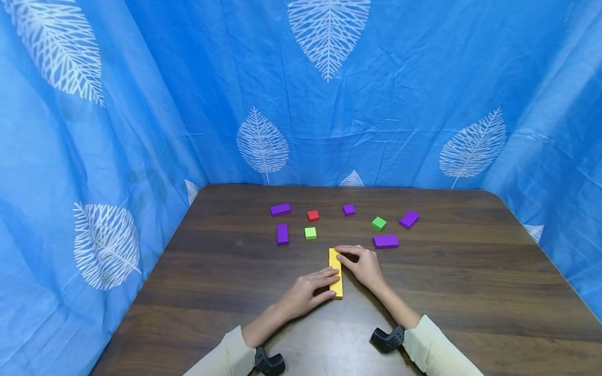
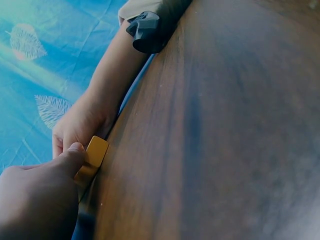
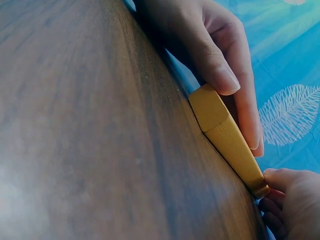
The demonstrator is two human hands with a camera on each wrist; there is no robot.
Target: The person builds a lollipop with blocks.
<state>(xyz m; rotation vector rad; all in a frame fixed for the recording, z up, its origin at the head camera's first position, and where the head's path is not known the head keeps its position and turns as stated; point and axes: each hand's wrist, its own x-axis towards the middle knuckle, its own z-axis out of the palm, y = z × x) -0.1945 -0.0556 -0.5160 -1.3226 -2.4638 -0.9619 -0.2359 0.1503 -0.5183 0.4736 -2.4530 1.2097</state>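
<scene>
A long yellow block (image 1: 335, 287) lies on the wooden table, its length pointing away from me. My left hand (image 1: 308, 292) comes in from the left, its straight fingers resting across the block's upper face. Its thumb touches the block near the close end. At the far end my right hand (image 1: 364, 266) pinches the block between thumb and fingers. The right wrist view shows the yellow block (image 3: 230, 142) along its side, with the left thumb (image 3: 222, 77) at one end and the right hand (image 3: 300, 200) at the other.
Beyond the hands lie several purple blocks, one of them (image 1: 385, 242) right of the right hand. A red block (image 1: 313, 215), a light green block (image 1: 310, 233) and a green block (image 1: 379, 223) lie among them. A blue leaf-printed curtain (image 1: 376, 104) hangs behind the table.
</scene>
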